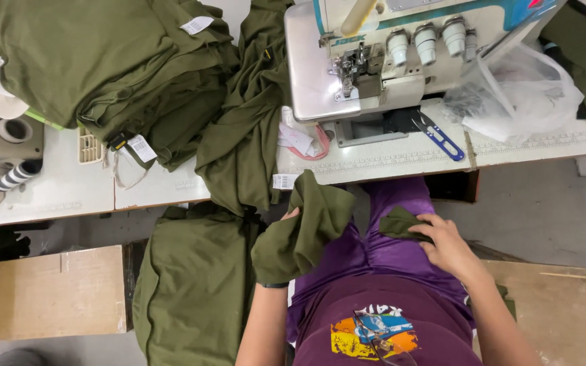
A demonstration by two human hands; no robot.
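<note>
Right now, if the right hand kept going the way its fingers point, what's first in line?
The right hand points left across the lap; its fingertips already rest on a small folded olive fabric piece. Beyond it, probably the olive garment bunched over the left hand; depth unclear.

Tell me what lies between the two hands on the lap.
In the head view, only purple trouser cloth shows between the left hand, wrapped in olive fabric, and the right hand on a small olive piece.

Matt olive cloth [303, 230], soft and creased, is draped over the left hand [291, 215]; a smaller piece of the same cloth [400, 222] is pressed under the right hand [445, 242]. Beyond the hands, a sewing machine [374, 61] of glossy enamelled metal is seen, and a crinkled clear plastic bag [523, 95] to its right.
</note>
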